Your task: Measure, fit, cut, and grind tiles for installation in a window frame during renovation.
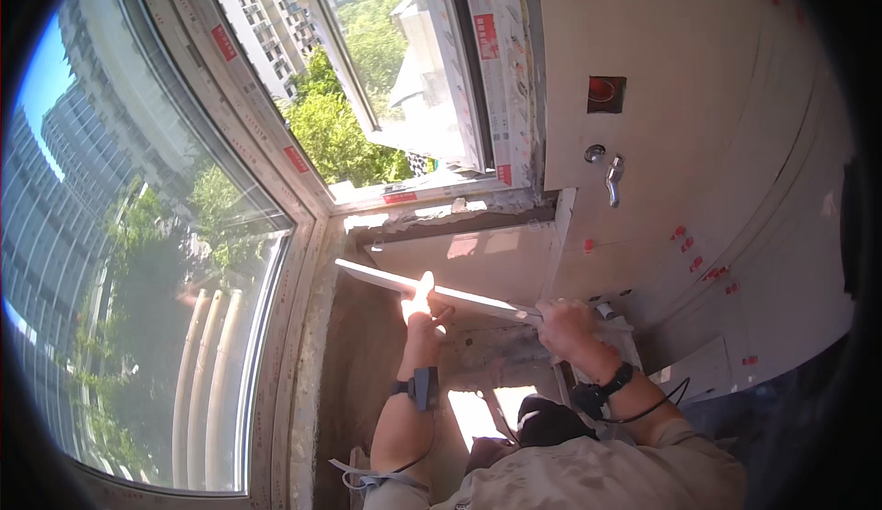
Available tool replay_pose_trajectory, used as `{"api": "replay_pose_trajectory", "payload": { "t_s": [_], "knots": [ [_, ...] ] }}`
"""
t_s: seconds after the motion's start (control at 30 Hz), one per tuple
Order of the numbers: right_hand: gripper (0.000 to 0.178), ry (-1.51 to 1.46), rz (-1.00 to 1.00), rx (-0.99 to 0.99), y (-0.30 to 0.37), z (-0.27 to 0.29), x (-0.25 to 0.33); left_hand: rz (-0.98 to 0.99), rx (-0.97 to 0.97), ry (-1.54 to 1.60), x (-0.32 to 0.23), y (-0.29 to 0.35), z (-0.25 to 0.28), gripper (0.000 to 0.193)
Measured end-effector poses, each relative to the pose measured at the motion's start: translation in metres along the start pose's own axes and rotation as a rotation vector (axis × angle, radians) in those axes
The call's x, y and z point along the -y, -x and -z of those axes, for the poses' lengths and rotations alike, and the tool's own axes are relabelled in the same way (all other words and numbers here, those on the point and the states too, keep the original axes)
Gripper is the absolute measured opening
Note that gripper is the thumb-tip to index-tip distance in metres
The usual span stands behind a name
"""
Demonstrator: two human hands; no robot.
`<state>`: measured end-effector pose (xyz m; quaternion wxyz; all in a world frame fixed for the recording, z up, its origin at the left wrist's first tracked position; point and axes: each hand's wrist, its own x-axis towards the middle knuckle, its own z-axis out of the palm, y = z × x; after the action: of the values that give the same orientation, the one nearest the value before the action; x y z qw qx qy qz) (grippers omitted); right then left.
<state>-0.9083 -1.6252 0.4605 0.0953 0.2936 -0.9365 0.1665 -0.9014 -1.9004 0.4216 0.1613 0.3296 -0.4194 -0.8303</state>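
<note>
Strip (482, 302), long and pale, slants below the window frame (367, 201); right hand (565, 328) grips its right end, left hand (420, 310), apart, clasps it farther along. If left grip slips, free end could strike the frame.

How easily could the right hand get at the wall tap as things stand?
Probably easily, once freed: the right hand is gripping one end of the long pale strip, but nothing visible seems to block the way up to the wall tap.
</note>
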Motion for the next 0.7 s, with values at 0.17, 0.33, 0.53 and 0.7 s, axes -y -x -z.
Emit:
{"api": "replay_pose_trajectory", "payload": {
  "t_s": [0.17,0.33,0.53,0.7],
  "knots": [
    [0.016,-0.159,0.013,-0.079,-0.09,-0.058,-0.007,-0.12,-0.003,0.027,-0.052,-0.063,-0.019,0.055],
    [0.016,-0.215,0.069,-0.13,-0.17,-0.084,-0.02,-0.097,-0.093,-0.006,-0.067,-0.123,-0.012,0.048],
    [0.016,-0.192,0.088,-0.232,-0.228,-0.115,-0.049,-0.109,0.143,0.076,-0.055,-0.178,-0.022,0.035],
    [0.015,-0.193,0.114,-0.338,-0.259,-0.131,-0.05,-0.551,0.136,0.005,-0.026,-0.175,-0.041,0.047]
  ]
}}
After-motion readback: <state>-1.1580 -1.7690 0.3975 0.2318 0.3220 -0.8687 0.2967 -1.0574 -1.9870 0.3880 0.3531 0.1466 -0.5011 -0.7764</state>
